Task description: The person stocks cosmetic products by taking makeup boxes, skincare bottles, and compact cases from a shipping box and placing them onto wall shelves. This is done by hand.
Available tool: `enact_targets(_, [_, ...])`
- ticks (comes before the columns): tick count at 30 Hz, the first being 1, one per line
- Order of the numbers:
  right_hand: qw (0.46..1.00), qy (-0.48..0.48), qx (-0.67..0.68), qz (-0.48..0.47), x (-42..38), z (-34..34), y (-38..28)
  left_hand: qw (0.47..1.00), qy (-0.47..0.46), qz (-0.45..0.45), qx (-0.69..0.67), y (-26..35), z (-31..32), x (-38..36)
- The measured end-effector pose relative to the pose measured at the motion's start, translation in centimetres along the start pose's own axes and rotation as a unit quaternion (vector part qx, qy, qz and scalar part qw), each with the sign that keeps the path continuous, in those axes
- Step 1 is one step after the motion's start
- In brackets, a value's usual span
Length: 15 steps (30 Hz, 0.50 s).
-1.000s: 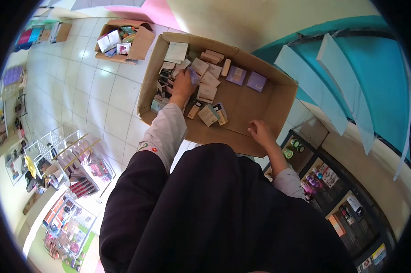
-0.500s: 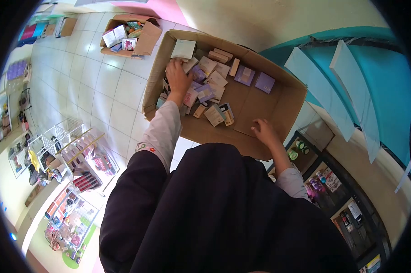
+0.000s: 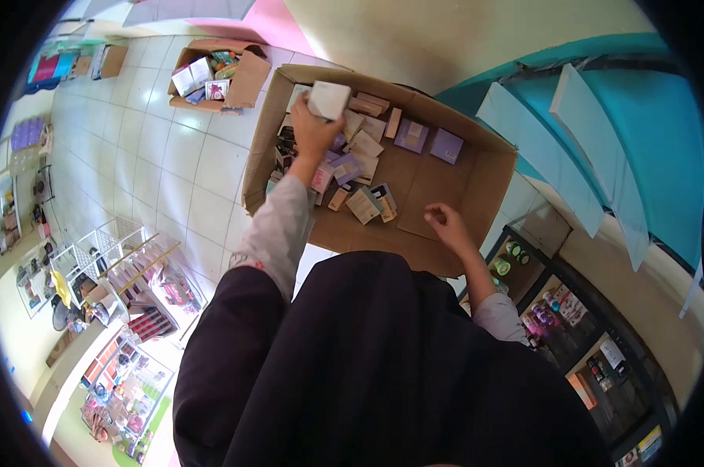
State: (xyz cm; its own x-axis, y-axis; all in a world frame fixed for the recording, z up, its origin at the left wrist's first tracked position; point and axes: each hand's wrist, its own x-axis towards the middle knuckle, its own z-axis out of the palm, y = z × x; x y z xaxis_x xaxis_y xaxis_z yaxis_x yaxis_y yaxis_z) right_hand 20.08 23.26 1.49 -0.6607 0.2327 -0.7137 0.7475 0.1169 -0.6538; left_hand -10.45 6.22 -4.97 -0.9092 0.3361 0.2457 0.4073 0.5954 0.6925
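Note:
A large cardboard box (image 3: 434, 187) stands open in front of me, with several small cartons lying in its left and middle parts. My left hand (image 3: 315, 134) grips a white box (image 3: 329, 100) above the box's far left corner. Below and beside that hand lie cream cartons and a pink one. Two purple boxes (image 3: 446, 146) rest near the far wall of the carton. Over the near right part of the cardboard box, my right hand (image 3: 447, 223) is held with bent fingers; whether its fingertips touch is too small to tell.
A smaller cardboard box (image 3: 247, 82) with mixed packages sits on the tiled floor at the upper left. A dark shelf unit (image 3: 550, 272) stands at the right, below teal shelving (image 3: 648, 140). White wire racks (image 3: 118, 226) are at the left.
My left hand has lifted a white box from the far left corner and moved it slightly right. My right hand's fingers have drawn closer together. The view has shifted slightly.

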Motion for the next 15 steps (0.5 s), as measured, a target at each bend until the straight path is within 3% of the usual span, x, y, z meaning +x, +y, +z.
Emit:
enact_targets(3, [0.960, 0.041, 0.276, 0.026, -0.5, 0.0, -4.8, 0.994, -0.008, 0.052, -0.097, 6.9, -2.3, -3.4])
enact_targets(6, [0.892, 0.047, 0.445, -0.063, -1.0, -0.2, -9.2, 0.985, -0.071, 0.080, -0.136, 12.8, -5.2, -6.6])
enact_targets(9, [0.872, 0.038, 0.480, -0.087, -2.2, -0.4, -11.8, 0.969, -0.131, 0.147, -0.152, 15.9, -6.2, -9.0])
enact_targets(12, [0.872, 0.093, 0.476, -0.069, -2.7, -0.4, -11.1, 0.938, -0.189, 0.221, -0.186, 16.4, -7.4, -8.4])
enact_targets(15, [0.875, 0.112, 0.470, -0.038, -3.0, -0.6, -7.9, 0.969, -0.118, 0.198, -0.090, 12.0, -6.2, -4.6])
